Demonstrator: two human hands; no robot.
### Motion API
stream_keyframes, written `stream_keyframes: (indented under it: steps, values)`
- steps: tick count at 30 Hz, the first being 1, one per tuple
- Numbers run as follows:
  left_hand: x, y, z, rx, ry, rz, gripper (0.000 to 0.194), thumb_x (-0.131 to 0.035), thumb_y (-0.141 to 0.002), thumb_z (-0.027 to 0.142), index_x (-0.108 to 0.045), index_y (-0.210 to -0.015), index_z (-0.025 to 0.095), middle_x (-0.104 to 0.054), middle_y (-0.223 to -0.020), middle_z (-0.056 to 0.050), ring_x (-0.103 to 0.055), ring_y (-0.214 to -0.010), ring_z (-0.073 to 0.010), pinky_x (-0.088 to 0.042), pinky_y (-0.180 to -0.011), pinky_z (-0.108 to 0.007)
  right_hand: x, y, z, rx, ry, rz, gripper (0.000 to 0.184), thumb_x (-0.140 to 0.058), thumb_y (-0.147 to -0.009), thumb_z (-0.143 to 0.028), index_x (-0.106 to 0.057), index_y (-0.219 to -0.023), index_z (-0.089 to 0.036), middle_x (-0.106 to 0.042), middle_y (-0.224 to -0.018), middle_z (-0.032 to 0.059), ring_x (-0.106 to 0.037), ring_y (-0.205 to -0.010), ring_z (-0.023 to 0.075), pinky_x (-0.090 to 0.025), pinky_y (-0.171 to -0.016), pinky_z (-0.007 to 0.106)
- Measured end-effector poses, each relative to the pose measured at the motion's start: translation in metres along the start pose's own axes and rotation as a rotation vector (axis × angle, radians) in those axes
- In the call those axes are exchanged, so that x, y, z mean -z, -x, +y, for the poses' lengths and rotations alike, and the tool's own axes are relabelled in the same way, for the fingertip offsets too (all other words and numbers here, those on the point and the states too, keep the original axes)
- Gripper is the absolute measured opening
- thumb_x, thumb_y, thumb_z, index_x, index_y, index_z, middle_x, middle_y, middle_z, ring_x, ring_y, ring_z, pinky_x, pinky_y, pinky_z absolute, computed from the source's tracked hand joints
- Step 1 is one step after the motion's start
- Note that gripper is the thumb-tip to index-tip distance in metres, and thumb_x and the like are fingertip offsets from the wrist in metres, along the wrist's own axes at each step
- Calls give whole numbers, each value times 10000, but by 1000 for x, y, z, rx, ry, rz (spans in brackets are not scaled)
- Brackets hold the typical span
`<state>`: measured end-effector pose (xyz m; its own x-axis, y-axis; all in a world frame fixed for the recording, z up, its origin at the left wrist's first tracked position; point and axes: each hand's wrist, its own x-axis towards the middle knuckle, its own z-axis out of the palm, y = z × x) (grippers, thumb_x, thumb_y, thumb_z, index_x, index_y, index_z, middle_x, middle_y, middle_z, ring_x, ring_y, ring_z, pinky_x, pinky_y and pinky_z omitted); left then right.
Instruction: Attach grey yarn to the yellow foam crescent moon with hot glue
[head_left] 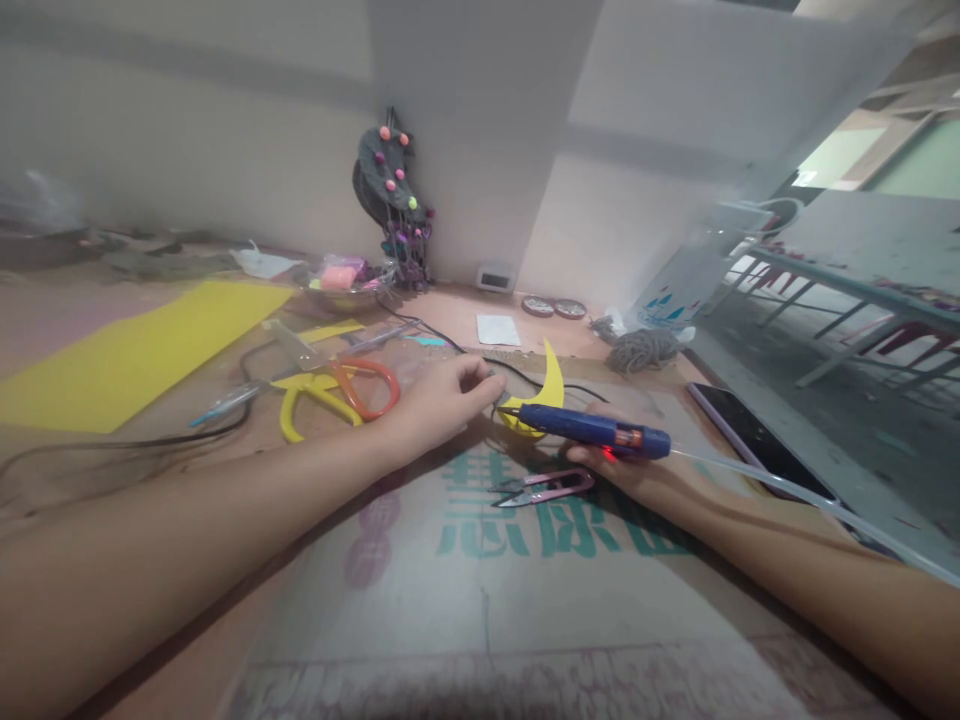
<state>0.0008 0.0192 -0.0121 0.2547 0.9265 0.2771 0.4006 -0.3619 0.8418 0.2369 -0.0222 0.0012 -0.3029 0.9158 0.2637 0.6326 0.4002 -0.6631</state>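
A blue pen-style hot glue gun (600, 428) with a small red light lies across my right hand (611, 465), its fingers closed around it and partly hidden behind it. Its tip points left toward my left hand (461, 395). There the thumb and index finger are pinched together; what sits between them is too small to make out. Just behind the gun's tip is a yellow crescent moon (553, 380), its lower part partly covered by the gun. Below the gun, pink-handled thread snips (551, 487) lie on the printed sheet (375, 620).
Yellow- and orange-handled scissors (364, 390) lie left, near a large yellow sheet (157, 350). Behind stand a bowl of coloured bits (345, 285) and a grey crescent decoration (382, 175). Grey yarn (641, 350) and a phone (757, 440) are right. A black cable (435, 330) crosses the table.
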Motion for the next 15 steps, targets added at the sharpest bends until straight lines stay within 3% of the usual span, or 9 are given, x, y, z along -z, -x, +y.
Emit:
stream_keyframes:
  steps: [15]
  values:
    - [0, 1, 0, 9, 26, -23, 324, -510, -863, 452, -449, -680, 192, -526, -610, 38, -493, -562, -113, -349, -533, -231, 1, -4, 10, 25, -2, -48, 265, -680, -750, -472, -595, -723, -222, -596, -651, 3, -544, -572, 170, -453, -502, 283]
